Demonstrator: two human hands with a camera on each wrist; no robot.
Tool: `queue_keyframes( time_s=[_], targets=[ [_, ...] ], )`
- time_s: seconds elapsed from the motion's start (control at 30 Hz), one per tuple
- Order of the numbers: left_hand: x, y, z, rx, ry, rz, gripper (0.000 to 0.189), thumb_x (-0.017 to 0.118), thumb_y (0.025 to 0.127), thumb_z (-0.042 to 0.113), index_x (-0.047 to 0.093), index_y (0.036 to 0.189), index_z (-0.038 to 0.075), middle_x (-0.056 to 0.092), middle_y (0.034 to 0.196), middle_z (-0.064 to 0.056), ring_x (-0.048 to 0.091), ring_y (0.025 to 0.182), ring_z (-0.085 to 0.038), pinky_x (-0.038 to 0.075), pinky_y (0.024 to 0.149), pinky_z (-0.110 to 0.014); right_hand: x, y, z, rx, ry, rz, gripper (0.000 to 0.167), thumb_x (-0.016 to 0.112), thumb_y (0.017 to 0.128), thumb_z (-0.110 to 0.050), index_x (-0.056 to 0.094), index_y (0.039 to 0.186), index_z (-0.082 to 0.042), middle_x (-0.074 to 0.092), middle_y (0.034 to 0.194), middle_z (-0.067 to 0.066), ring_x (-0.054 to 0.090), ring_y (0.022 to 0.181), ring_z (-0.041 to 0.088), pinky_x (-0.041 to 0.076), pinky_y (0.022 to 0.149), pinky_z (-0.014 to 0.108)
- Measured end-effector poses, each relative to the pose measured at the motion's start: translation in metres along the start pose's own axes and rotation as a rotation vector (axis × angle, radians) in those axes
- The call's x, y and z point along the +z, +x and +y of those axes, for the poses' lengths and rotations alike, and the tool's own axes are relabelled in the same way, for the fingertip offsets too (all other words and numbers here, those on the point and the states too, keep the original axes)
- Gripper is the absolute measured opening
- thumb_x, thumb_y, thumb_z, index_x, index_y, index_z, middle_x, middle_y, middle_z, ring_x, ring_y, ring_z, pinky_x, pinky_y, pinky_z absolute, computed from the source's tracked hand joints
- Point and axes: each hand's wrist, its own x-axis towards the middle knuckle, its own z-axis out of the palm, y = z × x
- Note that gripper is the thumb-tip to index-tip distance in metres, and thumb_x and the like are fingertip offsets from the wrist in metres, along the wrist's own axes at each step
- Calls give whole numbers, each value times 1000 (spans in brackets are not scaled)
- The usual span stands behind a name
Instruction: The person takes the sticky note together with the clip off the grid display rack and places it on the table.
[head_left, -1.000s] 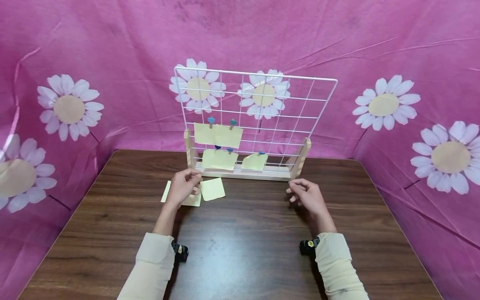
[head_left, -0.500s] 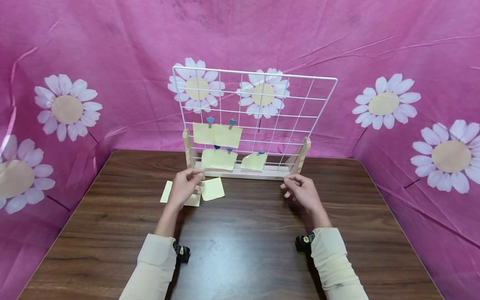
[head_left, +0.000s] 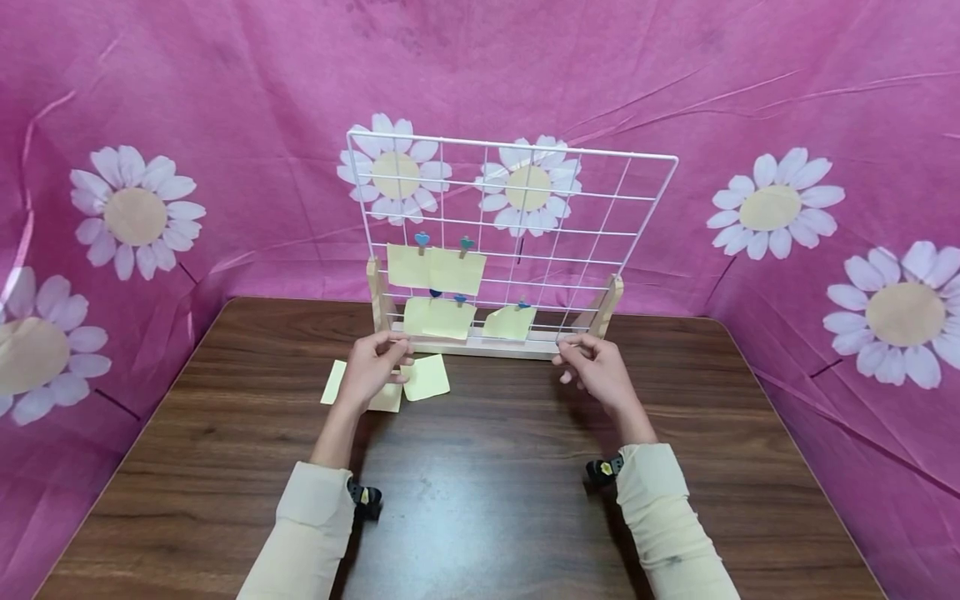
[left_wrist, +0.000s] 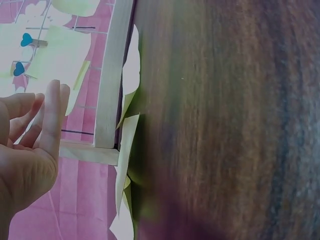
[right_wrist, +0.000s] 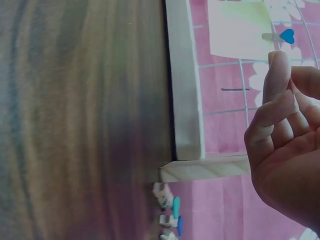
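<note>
My left hand (head_left: 371, 371) hovers over yellow sticky notes (head_left: 426, 377) lying on the table, partly hiding them. Its fingers are loosely bent, and nothing shows between them in the left wrist view. My right hand (head_left: 596, 371) is in front of the right end of a wooden base (head_left: 517, 350); thumb and forefinger come close together, with no held thing visible. The base carries a white wire grid (head_left: 555, 196). On the grid's lower left hang more sticky notes (head_left: 457, 272), fastened by small clips with heart heads (head_left: 422, 239). A single clipped note (head_left: 510, 323) hangs lower, nearer the middle.
Several loose heart clips (right_wrist: 170, 220) lie beyond the right end of the stand in the right wrist view. Wooden legs (head_left: 606, 307) hold the grid upright near the back of the brown table (head_left: 480, 500). A pink flowered cloth (head_left: 262, 100) surrounds it.
My right hand has moved a little left and away from me, toward the stand's base. The left hand has shifted only slightly to the right. The notes and clips on the grid are unchanged.
</note>
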Motion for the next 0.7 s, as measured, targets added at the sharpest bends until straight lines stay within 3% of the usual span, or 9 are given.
queue_keyframes(
  time_s=[0.3,0.47,0.7],
  targets=[
    [2,2,8,18,-10,-17,31,57,104,12,62,127,-8,63,120,-34,68,103,-41,66,71,-36,6,7,-15,-55,6,-12,27,61,103,-16,64,117,7,73,82,4,63,53,9,44,40,19],
    [3,3,14,32,-4,5,30,58,103,11,63,126,-9,63,119,-34,71,97,-34,66,72,-36,12,11,-23,-57,-5,-33,27,61,103,-17,64,118,5,73,86,9,64,56,9,44,41,19],
    [4,7,22,67,-7,28,29,60,103,11,64,124,-9,65,117,-32,68,102,-39,65,76,-34,21,17,-39,-84,5,-39,28,61,103,-16,64,120,7,73,87,11,63,55,11,46,43,20]
  ],
)
